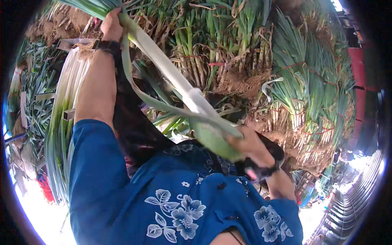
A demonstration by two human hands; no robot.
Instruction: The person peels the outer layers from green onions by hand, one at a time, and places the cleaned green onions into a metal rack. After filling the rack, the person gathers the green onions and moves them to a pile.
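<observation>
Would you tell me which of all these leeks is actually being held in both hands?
The single long leek running diagonally across the middle: the left hand grips its green top, the right hand its lower end. The others sit in tied bundles.

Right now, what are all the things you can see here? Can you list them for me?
long leek with a white stalk and green leaves: one, white and green, stretched between both hands across the middle
loose pale green outer leaf: one, hanging in a curve below the stalk
tied bundles of green onions with earthy roots: many, green, white and brown, stacked from the top to the right
cleaned white-and-green leeks lying side by side: a pile, at the left
blue flowered garment: one, blue with white flowers, bottom centre
left hand: grips the leafy end, top left, dark wristband
right hand: grips the green leaf end, centre right, dark wristband
</observation>
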